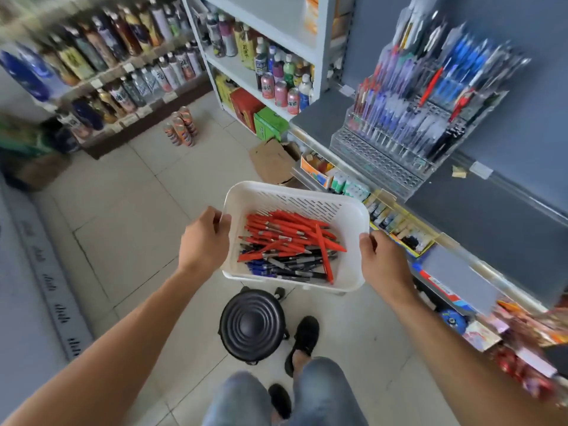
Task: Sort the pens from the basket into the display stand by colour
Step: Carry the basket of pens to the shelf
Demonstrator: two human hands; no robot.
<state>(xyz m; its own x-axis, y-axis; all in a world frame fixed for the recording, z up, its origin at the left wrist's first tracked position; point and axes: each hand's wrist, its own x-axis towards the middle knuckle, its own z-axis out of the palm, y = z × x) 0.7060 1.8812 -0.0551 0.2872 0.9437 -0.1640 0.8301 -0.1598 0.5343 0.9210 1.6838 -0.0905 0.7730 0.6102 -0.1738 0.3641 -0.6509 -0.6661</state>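
Note:
A white slotted plastic basket is held in the air in front of me. My left hand grips its left rim and my right hand grips its right rim. Inside lie several red pens on top, with black pens and blue pens underneath. The clear tiered display stand sits on the grey shelf to the upper right. It holds upright pens, red at its left, blue in the middle and upper right, black at the right; its lower front rows of holes are bare.
A black round stool stands on the tiled floor under the basket, beside my feet. Shelves of bottles line the back. Small stationery boxes fill the shelf edge at right. A cardboard box and several cans sit on the floor.

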